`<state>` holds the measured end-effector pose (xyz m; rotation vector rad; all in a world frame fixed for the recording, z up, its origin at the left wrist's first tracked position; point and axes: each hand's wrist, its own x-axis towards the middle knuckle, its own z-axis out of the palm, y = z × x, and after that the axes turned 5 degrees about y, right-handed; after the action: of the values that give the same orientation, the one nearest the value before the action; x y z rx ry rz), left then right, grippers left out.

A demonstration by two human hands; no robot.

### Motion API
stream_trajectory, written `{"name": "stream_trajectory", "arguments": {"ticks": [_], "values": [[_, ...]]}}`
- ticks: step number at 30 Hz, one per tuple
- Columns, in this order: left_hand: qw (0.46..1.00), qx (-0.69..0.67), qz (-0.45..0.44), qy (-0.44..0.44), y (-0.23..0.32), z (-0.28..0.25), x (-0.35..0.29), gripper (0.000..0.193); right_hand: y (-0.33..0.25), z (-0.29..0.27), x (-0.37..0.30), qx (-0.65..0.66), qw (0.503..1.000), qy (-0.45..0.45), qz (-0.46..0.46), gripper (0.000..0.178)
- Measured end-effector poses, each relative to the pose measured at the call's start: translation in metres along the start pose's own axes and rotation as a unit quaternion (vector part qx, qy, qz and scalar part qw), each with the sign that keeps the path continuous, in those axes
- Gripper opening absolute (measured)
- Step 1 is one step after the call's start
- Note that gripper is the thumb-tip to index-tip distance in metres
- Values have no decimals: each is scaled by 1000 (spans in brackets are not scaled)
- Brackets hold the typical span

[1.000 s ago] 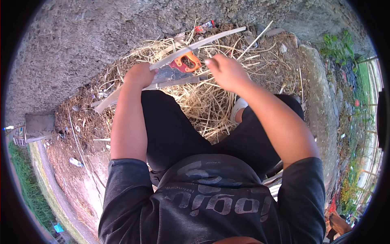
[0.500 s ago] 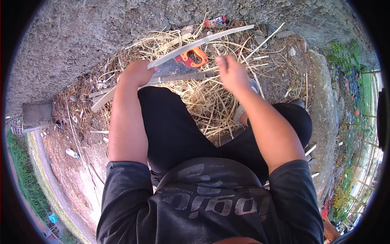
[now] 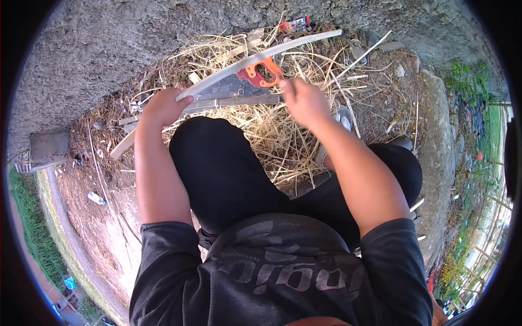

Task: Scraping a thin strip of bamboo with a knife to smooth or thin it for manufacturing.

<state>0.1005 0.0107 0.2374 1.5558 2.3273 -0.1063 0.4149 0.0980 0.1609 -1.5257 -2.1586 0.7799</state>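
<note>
My left hand (image 3: 166, 106) is closed around a long pale strip of split wood or bamboo (image 3: 261, 54). The strip slants up to the far right, and its lower end seems to come out past my wrist. My right hand (image 3: 305, 104) makes a fist at the right end of a long grey blade, apparently a knife (image 3: 239, 101); the fist covers its handle. That blade points left across the front of my knee. Just beyond it lies a handsaw (image 3: 265, 73) with an orange and red handle, partly behind the strip.
Straw-like shavings (image 3: 272, 136) cover the ground between my legs and around the saw. A rough wall (image 3: 136, 43) rises at the far side. A red packet (image 3: 295, 25) lies at its foot. A plastic bottle (image 3: 96, 198) is at left, a concrete edge (image 3: 435, 163) at right.
My left hand has shifted left and slightly nearer with the strip. The right fist has moved left and a little nearer, toward the saw's side, with the knife.
</note>
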Motion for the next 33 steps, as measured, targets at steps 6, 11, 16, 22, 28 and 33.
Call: {"name": "stream_trajectory", "arguments": {"ticks": [6,11,16,22,28,33], "values": [[996,-39,-75,-19,-17,11,-30,44,16,11,2,-71,993,-76,58,58],[999,6,-49,5,-13,2,-34,42,74,-3,31,-99,984,47,141,60],[995,10,-99,-29,-5,-27,-52,42,-22,30,-14,-8,993,-45,-113,55],[993,-6,-99,-66,-10,-21,-55,44,70,19,21,-40,983,-26,179,58],[992,-12,-116,-55,-1,-22,-54,42,26,29,8,28,997,5,67,58],[992,-44,-105,-57,-12,-12,-50,44,19,41,-20,15,995,-50,-82,50]]}}
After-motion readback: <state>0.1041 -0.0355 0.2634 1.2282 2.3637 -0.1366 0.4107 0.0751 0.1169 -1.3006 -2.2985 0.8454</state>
